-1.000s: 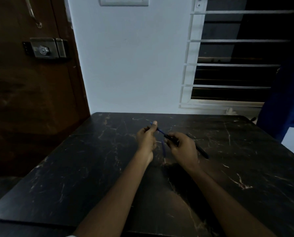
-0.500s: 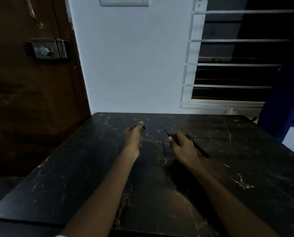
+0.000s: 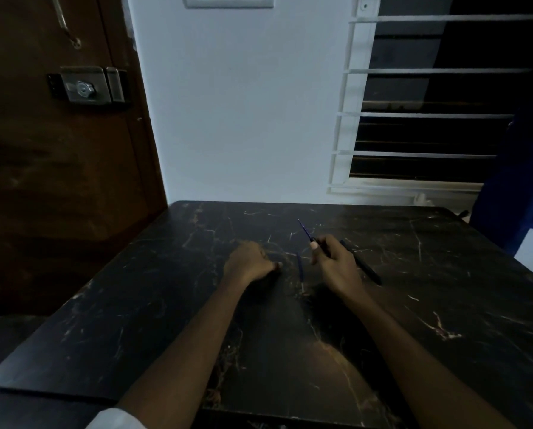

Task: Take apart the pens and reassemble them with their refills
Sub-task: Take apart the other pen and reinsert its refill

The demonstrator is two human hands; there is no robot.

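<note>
Right hand (image 3: 336, 267) pinches blue refill (image 3: 304, 229), tip raised off table (image 3: 135, 305). Left hand (image 3: 249, 264) curled on tabletop, apart from right; can't tell if it holds anything. Second blue refill (image 3: 300, 269) lies between my hands, black pen (image 3: 362, 266) just behind right. My read: pens partly stripped, reassembly all left.

a black marbled table (image 3: 135, 305) bore a thin blue refill (image 3: 300, 269); a black pen (image 3: 367, 269) lay right of that refill.
</note>
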